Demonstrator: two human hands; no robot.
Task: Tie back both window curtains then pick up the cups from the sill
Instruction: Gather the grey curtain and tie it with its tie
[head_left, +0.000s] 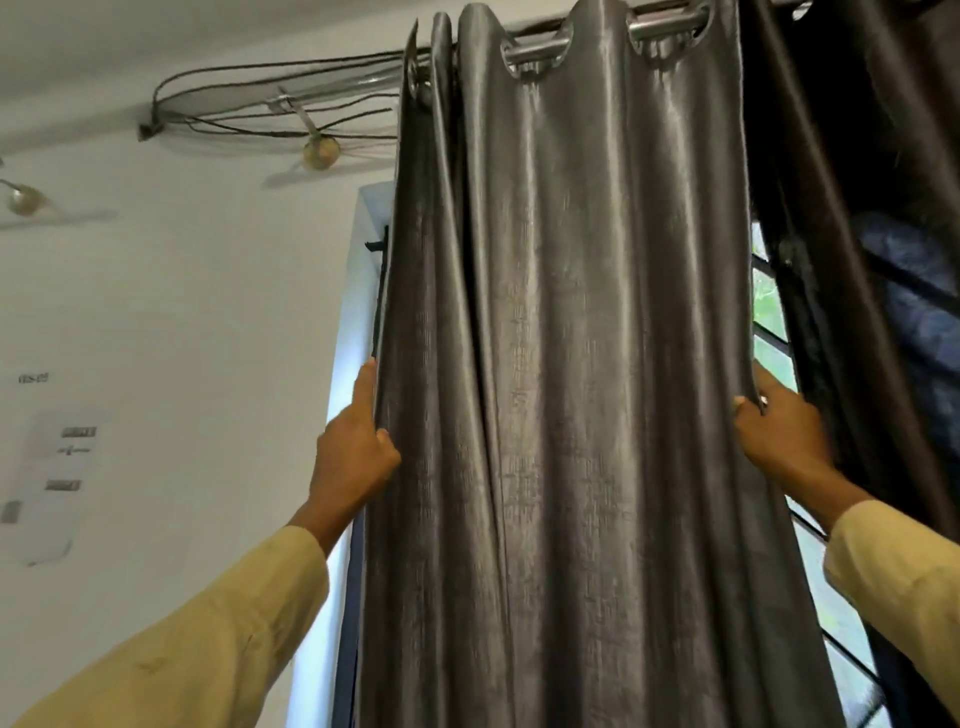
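Note:
A shiny grey curtain (566, 364) hangs in folds from a metal rod (535, 49) by eyelet rings and fills the middle of the view. My left hand (358, 447) holds its left edge, index finger pointing up along the hem and thumb on the cloth. My right hand (779, 431) grips its right edge, fingers curled round the fabric. A second, darker curtain (883, 182) hangs to the right, partly bunched. No cups or sill are in view.
Behind the curtains the window (769, 312) shows through a gap, with dark bars and greenery outside. A white wall (182, 338) lies left, with loose cables (270, 98) near the ceiling and a switch panel (52, 483).

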